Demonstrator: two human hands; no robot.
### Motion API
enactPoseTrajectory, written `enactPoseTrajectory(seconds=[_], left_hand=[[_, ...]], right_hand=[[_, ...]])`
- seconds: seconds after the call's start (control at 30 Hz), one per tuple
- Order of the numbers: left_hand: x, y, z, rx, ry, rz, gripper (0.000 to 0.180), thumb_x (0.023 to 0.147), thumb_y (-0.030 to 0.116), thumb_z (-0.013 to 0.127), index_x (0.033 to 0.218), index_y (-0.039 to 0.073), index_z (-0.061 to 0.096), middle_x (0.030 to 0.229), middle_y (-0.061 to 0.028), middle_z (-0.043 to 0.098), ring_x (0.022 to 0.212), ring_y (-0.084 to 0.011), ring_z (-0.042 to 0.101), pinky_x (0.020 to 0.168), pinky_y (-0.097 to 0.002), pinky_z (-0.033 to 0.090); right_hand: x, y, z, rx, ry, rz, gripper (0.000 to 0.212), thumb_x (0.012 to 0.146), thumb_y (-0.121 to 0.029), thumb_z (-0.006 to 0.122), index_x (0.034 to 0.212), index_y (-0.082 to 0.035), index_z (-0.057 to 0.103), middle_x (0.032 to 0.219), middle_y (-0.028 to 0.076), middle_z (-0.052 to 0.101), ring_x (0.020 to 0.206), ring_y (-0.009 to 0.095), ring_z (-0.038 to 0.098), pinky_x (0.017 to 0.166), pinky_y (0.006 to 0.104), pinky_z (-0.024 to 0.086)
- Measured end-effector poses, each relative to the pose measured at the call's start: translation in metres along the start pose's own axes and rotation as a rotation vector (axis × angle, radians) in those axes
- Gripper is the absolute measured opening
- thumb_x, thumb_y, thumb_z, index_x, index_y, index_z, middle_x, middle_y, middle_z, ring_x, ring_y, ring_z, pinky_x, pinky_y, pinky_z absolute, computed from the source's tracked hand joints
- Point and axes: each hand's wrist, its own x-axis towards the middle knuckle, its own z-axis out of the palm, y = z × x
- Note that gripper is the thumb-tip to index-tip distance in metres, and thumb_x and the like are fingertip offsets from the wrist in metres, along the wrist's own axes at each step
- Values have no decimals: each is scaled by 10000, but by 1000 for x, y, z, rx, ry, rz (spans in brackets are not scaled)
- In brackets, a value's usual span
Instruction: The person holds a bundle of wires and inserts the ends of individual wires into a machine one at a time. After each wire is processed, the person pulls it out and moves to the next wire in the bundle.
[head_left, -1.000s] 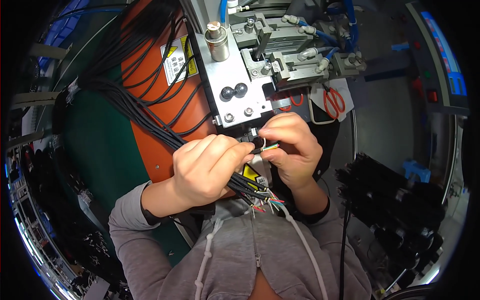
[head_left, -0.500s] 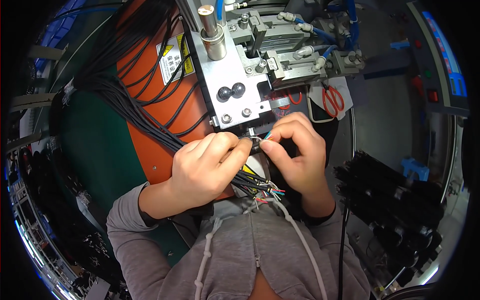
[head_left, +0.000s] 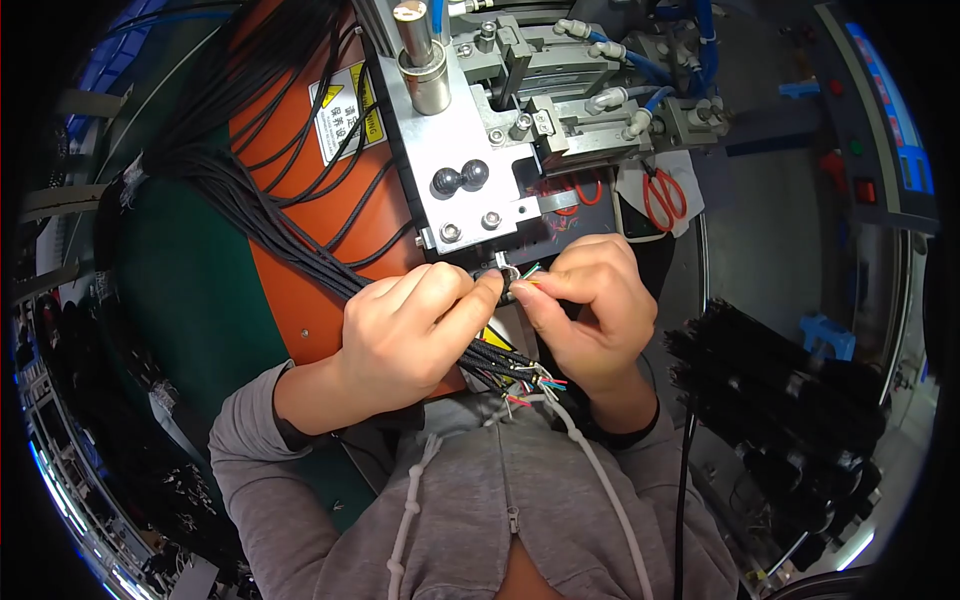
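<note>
In front of the machine's metal block (head_left: 425, 150), my two hands meet fingertip to fingertip. My left hand (head_left: 405, 330) is closed, thumb and forefinger pinching the end of a black cable, mostly hidden by the fingers. My right hand (head_left: 600, 315) pinches thin coloured wires (head_left: 531, 272), green and orange among them, that fan out at that cable's end. A small white connector (head_left: 501, 259) sits at the block's front edge, just beyond my left fingertips; whether a wire joins it I cannot tell. Below my hands lie several black cables with stripped, coloured wire ends (head_left: 545, 382).
Long black cables (head_left: 250, 215) run across an orange panel (head_left: 300, 280) with a warning label (head_left: 350, 115). Right of the block are pneumatic cylinders (head_left: 580, 140) with blue hoses and red-handled scissors (head_left: 664, 200). A dark cable bundle (head_left: 775, 400) stands at the right, below a control box (head_left: 880, 120).
The right fingertips have shifted slightly left, and more of the coloured wire ends shows between them. My left hand keeps its pinch in almost the same place.
</note>
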Motion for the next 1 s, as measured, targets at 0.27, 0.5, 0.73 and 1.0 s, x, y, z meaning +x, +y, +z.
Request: enactPoseTrajectory(seconds=[0.27, 0.5, 0.73, 1.0], left_hand=[[-3, -1, -2, 143, 15, 79, 347, 658, 86, 642, 996, 22, 686, 708, 6, 514, 566, -93, 505, 442, -226, 368], [-5, 3, 2, 178, -118, 78, 365, 675, 98, 617, 1028, 33, 680, 723, 13, 480, 571, -90, 459, 437, -216, 357], [-7, 14, 4, 268, -266, -73, 397, 722, 61, 645, 1118, 62, 670, 705, -8, 396, 575, -116, 457, 463, -249, 381], [-2, 10, 1, 273, -292, -59, 348, 706, 103, 613, 1044, 42, 666, 735, -5, 454, 589, -116, 472, 475, -240, 384]], right_hand=[[2, 4, -18, 309, -283, 484, 141, 759, -11, 725, 795, -6, 589, 730, 57, 583, 672, 126, 538, 622, 262, 435], [-13, 16, -8, 244, -181, 522, 106, 769, -4, 690, 734, 9, 590, 754, 77, 598, 694, 157, 544, 647, 277, 438], [-9, 19, 7, -170, -192, 219, 92, 747, 9, 684, 744, 17, 592, 710, 88, 598, 649, 197, 555, 618, 302, 443], [-20, 31, 20, 62, -52, 385, 78, 777, 3, 635, 749, 13, 563, 651, 41, 535, 604, 148, 491, 578, 266, 394]])
